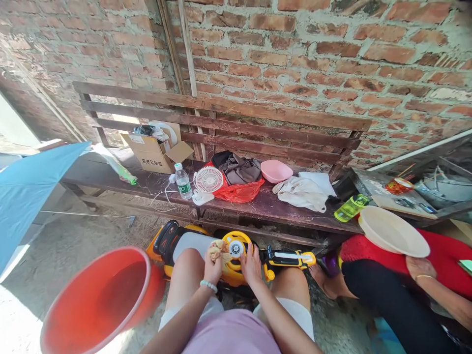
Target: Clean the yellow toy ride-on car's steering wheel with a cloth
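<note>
An orange bucket lies tilted at seven o'clock on the sandy floor. A dark wooden tabletop runs along the brick wall. On it, from nine o'clock toward three: a cardboard box, a water bottle just beside a small white fan, a red bag under grey clothes, a pink bowl and a white cloth. At three o'clock another person holds a pale plate. A blue umbrella shows at nine o'clock.
</note>
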Demonstrator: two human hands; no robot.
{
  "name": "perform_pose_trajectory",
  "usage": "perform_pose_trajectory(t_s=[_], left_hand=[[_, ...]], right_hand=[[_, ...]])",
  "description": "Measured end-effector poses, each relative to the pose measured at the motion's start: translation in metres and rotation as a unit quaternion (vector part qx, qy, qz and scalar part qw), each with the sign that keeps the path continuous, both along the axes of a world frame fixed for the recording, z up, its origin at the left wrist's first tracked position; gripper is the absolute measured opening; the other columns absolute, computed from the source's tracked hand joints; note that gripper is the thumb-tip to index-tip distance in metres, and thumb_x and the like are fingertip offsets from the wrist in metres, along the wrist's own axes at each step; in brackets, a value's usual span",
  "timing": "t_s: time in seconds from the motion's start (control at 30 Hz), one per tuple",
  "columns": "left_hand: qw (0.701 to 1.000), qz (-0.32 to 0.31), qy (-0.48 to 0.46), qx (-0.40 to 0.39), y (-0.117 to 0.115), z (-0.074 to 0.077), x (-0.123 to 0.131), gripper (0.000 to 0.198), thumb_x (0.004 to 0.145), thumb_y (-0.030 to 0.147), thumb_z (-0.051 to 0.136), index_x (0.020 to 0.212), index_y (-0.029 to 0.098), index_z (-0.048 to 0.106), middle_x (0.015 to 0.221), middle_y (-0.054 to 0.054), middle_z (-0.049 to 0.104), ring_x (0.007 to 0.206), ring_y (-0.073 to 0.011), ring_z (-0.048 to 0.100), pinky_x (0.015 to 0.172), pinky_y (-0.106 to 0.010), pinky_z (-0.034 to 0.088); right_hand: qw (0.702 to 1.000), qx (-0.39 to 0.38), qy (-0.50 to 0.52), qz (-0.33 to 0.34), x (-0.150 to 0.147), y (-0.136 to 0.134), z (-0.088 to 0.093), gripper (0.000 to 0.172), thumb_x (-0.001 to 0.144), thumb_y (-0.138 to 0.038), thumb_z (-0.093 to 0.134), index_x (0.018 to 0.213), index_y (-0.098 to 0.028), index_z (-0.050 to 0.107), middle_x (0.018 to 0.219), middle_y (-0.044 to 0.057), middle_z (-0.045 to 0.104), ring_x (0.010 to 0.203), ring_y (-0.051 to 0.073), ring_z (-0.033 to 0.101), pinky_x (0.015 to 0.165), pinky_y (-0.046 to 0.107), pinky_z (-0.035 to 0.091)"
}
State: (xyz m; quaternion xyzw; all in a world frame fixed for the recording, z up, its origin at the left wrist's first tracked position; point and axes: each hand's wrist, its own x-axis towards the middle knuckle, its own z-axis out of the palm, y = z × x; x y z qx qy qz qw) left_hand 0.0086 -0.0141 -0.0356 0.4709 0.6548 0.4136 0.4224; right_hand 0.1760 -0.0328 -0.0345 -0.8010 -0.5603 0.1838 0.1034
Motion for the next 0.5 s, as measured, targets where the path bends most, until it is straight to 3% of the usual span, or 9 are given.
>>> perform_pose_trajectory(t_s=[0.1,0.17,0.33,0.5], left_hand=[[0.990,-0.065,0.104,0.066,-0.005,-0.008,0.020,0.071,0.073,0.017,0.060,0.143,0.017,0.054,0.156,-0.016,0.041,0.153,-0.0340,0.032,0.127,-0.051,0.028],[0.983,-0.077,0.149,0.074,-0.003,-0.011,0.027,0.083,0.066,0.012,0.061,0.149,0.016,0.049,0.158,-0.017,0.036,0.155,-0.0361,0.027,0.127,-0.051,0.026],[0.981,-0.092,0.170,0.028,0.016,-0.008,0.023,0.083,0.069,0.008,0.060,0.150,0.016,0.045,0.136,-0.015,0.052,0.134,-0.0299,0.055,0.116,-0.043,0.043],[0.984,-0.093,0.155,0.007,0.032,-0.008,0.015,0.066,0.076,0.009,0.059,0.141,0.019,0.050,0.132,-0.013,0.059,0.129,-0.0258,0.058,0.113,-0.038,0.044]], right_hand=[[0.999,0.041,-0.002,-0.012,0.002,0.009,-0.002,0.060,0.105,-0.039,0.034,0.159,-0.014,0.038,0.168,0.019,0.028,0.152,0.031,0.035,0.116,0.042,0.039],[0.998,0.060,-0.006,-0.002,0.001,0.017,-0.003,0.060,0.104,-0.039,0.034,0.159,-0.014,0.039,0.167,0.018,0.032,0.152,0.030,0.035,0.118,0.043,0.037],[0.999,0.041,-0.024,0.027,-0.005,0.024,-0.010,0.060,0.104,-0.038,0.033,0.158,-0.013,0.040,0.167,0.017,0.032,0.153,0.029,0.031,0.120,0.044,0.035],[0.998,0.040,-0.035,0.024,-0.007,0.019,-0.015,0.062,0.104,-0.041,0.035,0.159,-0.012,0.038,0.167,0.018,0.032,0.151,0.032,0.033,0.118,0.046,0.037]])
